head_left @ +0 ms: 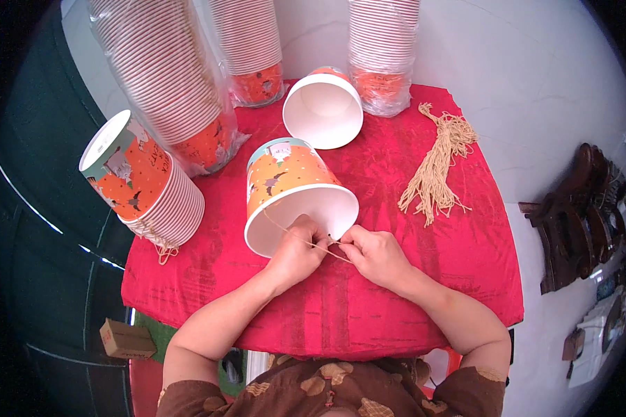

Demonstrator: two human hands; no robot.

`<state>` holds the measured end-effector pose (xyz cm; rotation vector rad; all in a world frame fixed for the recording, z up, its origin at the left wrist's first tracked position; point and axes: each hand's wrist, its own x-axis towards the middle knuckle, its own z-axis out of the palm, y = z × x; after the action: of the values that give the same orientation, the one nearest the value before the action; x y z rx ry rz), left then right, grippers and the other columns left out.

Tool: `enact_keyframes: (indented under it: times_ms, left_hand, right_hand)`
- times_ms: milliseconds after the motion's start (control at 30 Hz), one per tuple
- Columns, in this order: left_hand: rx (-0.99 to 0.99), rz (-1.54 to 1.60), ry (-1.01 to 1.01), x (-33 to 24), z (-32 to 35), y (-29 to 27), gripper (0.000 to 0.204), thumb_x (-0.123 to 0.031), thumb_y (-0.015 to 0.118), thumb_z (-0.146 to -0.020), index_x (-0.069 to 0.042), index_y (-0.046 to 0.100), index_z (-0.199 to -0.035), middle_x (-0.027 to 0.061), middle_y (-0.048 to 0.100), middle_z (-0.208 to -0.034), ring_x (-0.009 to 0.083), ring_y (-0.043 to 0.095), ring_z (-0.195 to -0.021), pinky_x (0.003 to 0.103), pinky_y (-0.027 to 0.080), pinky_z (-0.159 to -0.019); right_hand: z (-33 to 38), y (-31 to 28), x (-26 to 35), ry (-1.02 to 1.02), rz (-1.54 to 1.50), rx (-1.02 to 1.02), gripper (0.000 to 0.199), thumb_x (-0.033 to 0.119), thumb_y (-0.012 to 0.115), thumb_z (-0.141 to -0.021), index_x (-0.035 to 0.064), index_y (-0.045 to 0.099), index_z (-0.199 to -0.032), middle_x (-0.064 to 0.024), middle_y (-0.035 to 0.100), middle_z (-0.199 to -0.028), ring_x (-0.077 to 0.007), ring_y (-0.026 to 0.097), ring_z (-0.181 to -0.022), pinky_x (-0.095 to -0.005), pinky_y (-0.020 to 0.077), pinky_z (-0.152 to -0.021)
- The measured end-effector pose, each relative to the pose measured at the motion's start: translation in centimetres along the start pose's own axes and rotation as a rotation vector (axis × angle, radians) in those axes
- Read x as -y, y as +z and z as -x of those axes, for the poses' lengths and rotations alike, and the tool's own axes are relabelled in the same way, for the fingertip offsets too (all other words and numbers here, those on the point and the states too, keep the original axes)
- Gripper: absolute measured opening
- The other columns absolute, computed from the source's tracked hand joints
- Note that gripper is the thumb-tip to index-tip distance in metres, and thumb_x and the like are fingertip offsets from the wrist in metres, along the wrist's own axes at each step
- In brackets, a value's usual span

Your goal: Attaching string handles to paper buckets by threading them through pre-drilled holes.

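Far left of the orange-and-teal paper bucket (pixel 292 174) stands a nested stack of matching buckets (pixel 170 198), with beige cord strands (pixel 165 251) at its lower edge. Behind-left of the bucket rise two plastic-wrapped bucket stacks (pixel 167 90). The bucket itself sits tilted on the red-clothed worktop (pixel 313 306), its white mouth toward the person. The left hand (pixel 299 247) reaches into that mouth, fingertips pinched on a thin beige cord (pixel 337 256). Another bucket (pixel 323 111) lies behind the bucket. At the bucket's right near rim, the right hand (pixel 375 254) pinches the cord; behind-right stands a third wrapped stack (pixel 382 55); farther right lies a cord bundle (pixel 442 163)
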<state>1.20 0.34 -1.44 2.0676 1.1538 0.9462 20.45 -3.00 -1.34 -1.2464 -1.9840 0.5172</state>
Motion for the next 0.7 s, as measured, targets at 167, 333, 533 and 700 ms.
enact_keyframes:
  times_ms: [167, 333, 533, 700]
  left_hand:
    - [-0.03, -0.017, -0.021, -0.02, 0.04, -0.07, 0.007, 0.002, 0.064, -0.079, 0.002, 0.059, -0.075, 0.0125, 0.06, -0.081, 0.0244, 0.06, -0.077, 0.036, 0.048, -0.07]
    - [-0.045, -0.038, 0.012, -0.29, -0.04, -0.14, 0.007, 0.003, 0.063, -0.078, 0.002, 0.057, -0.073, 0.0138, 0.06, -0.08, 0.0265, 0.06, -0.076, 0.037, 0.048, -0.069]
    - [-0.083, -0.091, 0.055, -0.32, -0.14, -0.14, 0.009, 0.004, 0.061, -0.076, 0.002, 0.054, -0.071, 0.016, 0.057, -0.078, 0.0302, 0.059, -0.073, 0.039, 0.047, -0.066]
    - [-0.1, -0.094, 0.059, -0.22, -0.16, 0.12, 0.01, 0.005, 0.061, -0.075, 0.002, 0.052, -0.071, 0.0169, 0.057, -0.078, 0.0314, 0.058, -0.072, 0.04, 0.047, -0.065]
  right_hand:
    - [0.04, 0.01, -0.05, -0.063, 0.026, -0.008, 0.011, 0.012, 0.062, -0.087, 0.0016, 0.061, -0.088, -0.0195, 0.066, -0.072, -0.0378, 0.066, -0.067, -0.0489, 0.0522, -0.06]
    - [0.11, 0.06, -0.09, -0.072, 0.051, -0.005, 0.009, 0.01, 0.06, -0.086, 0.0018, 0.061, -0.09, -0.02, 0.065, -0.07, -0.0382, 0.066, -0.065, -0.0496, 0.0519, -0.059]
    - [0.19, 0.18, -0.06, -0.074, 0.124, 0.005, 0.011, 0.004, 0.06, -0.083, 0.0026, 0.063, -0.094, -0.0191, 0.065, -0.072, -0.0359, 0.066, -0.064, -0.0458, 0.0525, -0.056]
    - [0.16, 0.22, 0.01, -0.101, 0.129, 0.006, 0.01, 0.006, 0.058, -0.081, 0.002, 0.06, -0.091, -0.0208, 0.062, -0.063, -0.0383, 0.065, -0.06, -0.0502, 0.0507, -0.055]
